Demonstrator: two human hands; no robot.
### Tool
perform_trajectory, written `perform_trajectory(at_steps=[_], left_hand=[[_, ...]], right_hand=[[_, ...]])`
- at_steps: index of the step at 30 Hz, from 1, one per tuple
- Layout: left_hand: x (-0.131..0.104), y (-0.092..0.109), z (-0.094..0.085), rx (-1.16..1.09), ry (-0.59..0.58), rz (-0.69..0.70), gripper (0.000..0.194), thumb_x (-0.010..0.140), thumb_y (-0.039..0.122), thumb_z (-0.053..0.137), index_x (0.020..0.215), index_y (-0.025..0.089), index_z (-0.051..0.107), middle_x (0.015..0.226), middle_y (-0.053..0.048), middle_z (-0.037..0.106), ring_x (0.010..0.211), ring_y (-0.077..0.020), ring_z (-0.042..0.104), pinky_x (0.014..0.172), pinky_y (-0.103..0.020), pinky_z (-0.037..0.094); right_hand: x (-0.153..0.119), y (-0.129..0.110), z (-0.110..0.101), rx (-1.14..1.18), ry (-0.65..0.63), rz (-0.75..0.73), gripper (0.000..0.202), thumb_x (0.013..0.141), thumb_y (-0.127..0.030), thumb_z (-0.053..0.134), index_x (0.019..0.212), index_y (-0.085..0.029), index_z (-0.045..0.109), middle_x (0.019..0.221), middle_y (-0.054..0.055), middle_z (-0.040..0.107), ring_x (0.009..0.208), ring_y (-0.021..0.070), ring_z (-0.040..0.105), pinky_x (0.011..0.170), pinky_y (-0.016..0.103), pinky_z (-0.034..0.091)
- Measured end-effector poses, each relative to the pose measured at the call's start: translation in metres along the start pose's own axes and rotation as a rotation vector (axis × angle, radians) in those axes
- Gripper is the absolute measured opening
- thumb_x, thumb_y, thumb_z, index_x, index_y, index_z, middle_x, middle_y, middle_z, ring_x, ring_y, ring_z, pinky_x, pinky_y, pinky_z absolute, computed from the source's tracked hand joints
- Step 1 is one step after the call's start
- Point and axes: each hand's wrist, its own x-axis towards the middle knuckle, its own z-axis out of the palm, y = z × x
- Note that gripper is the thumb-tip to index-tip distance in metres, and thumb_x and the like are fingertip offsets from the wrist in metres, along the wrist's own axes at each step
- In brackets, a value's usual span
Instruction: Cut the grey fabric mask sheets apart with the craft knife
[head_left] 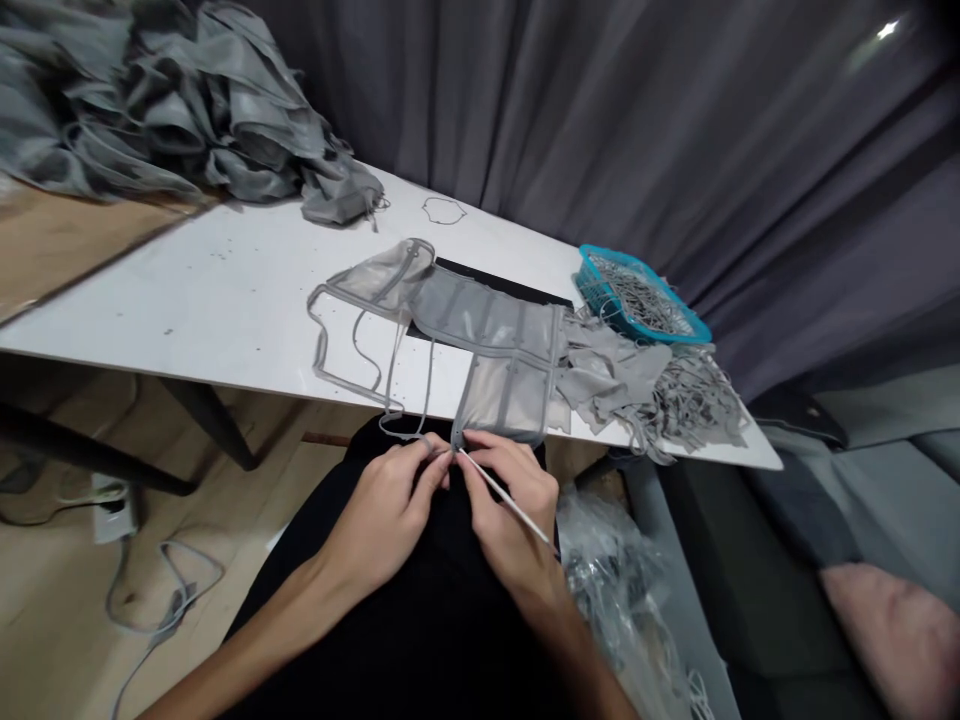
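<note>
A grey mesh garment piece with thin grey straps lies across the white table and hangs over its near edge. My left hand pinches a strap end just below that edge. My right hand holds a thin white stick-like tool, its tip at the corner of the garment where both hands' fingertips meet. Both hands sit above my lap, which is covered in black cloth.
A teal basket of small metal pieces stands at the table's right, beside grey fabric scraps. A heap of grey fabric fills the far left. A clear plastic bag lies by my right knee; cables run on the floor.
</note>
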Motion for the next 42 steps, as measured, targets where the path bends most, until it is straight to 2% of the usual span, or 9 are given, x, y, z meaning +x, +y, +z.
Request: perform_trajectory(at_steps=[5, 15, 21, 27, 31, 37, 40, 42], left_hand=[[0.004, 0.007, -0.002, -0.016, 0.006, 0.046, 0.028, 0.114, 0.039, 0.054, 0.093, 0.025, 0.067, 0.083, 0.001, 0.071, 0.077, -0.0197, 0.067, 0.079, -0.031, 0.050], [0.011, 0.017, -0.005, -0.123, -0.001, 0.043, 0.026, 0.115, 0.036, 0.054, 0.098, 0.024, 0.070, 0.085, 0.002, 0.070, 0.079, -0.0182, 0.067, 0.079, -0.030, 0.050], [0.015, 0.019, -0.010, -0.182, 0.018, 0.035, 0.030, 0.116, 0.040, 0.053, 0.095, 0.024, 0.066, 0.085, 0.002, 0.069, 0.082, -0.0191, 0.066, 0.083, -0.032, 0.049], [0.019, 0.017, -0.011, -0.280, 0.046, 0.018, 0.033, 0.116, 0.044, 0.054, 0.094, 0.024, 0.066, 0.085, 0.001, 0.067, 0.083, -0.0189, 0.066, 0.086, -0.033, 0.048], [0.015, 0.012, -0.012, -0.337, 0.053, 0.000, 0.035, 0.116, 0.047, 0.054, 0.093, 0.024, 0.066, 0.088, 0.000, 0.070, 0.088, -0.0203, 0.068, 0.090, -0.034, 0.048], [0.012, 0.007, -0.012, -0.446, 0.010, -0.020, 0.035, 0.116, 0.050, 0.054, 0.099, 0.023, 0.067, 0.087, 0.000, 0.070, 0.089, -0.0210, 0.068, 0.090, -0.035, 0.047], [0.011, 0.005, -0.013, -0.402, 0.013, -0.029, 0.035, 0.116, 0.050, 0.053, 0.098, 0.023, 0.067, 0.088, 0.000, 0.070, 0.090, -0.0208, 0.068, 0.090, -0.035, 0.047], [0.011, 0.003, -0.015, -0.366, 0.029, -0.031, 0.036, 0.115, 0.050, 0.053, 0.097, 0.023, 0.067, 0.087, 0.000, 0.069, 0.088, -0.0209, 0.068, 0.090, -0.035, 0.047]], right_hand=[[0.001, -0.002, 0.002, -0.152, 0.024, -0.126, 0.026, 0.110, -0.011, 0.059, 0.104, -0.024, 0.081, 0.109, 0.007, 0.089, 0.102, 0.0243, 0.084, 0.097, 0.041, 0.059], [0.020, -0.009, 0.000, -0.134, 0.127, -0.077, 0.026, 0.110, -0.014, 0.060, 0.095, -0.024, 0.079, 0.102, 0.007, 0.087, 0.094, 0.0235, 0.083, 0.091, 0.037, 0.062], [0.036, -0.006, 0.000, -0.230, 0.174, -0.194, 0.030, 0.110, -0.011, 0.056, 0.098, -0.023, 0.080, 0.103, 0.009, 0.087, 0.094, 0.0242, 0.083, 0.090, 0.037, 0.062], [0.050, 0.000, -0.001, -0.284, 0.271, -0.196, 0.025, 0.110, -0.016, 0.059, 0.100, -0.023, 0.081, 0.100, 0.009, 0.087, 0.089, 0.0246, 0.084, 0.086, 0.036, 0.063], [0.060, 0.011, -0.015, -0.420, 0.408, -0.156, 0.021, 0.110, -0.024, 0.064, 0.098, -0.022, 0.082, 0.097, 0.011, 0.087, 0.085, 0.0272, 0.083, 0.081, 0.036, 0.061], [0.082, 0.029, -0.045, -0.496, 0.470, -0.124, 0.022, 0.108, -0.032, 0.067, 0.096, -0.020, 0.082, 0.099, 0.012, 0.088, 0.086, 0.0286, 0.081, 0.081, 0.037, 0.057], [0.110, 0.049, -0.061, -0.646, 0.474, -0.133, 0.021, 0.105, -0.030, 0.065, 0.096, -0.019, 0.080, 0.092, 0.013, 0.085, 0.081, 0.0288, 0.076, 0.077, 0.036, 0.052], [0.141, 0.063, -0.071, -0.767, 0.414, -0.147, 0.022, 0.104, -0.027, 0.060, 0.092, -0.019, 0.076, 0.087, 0.013, 0.080, 0.077, 0.0280, 0.071, 0.074, 0.035, 0.046]])
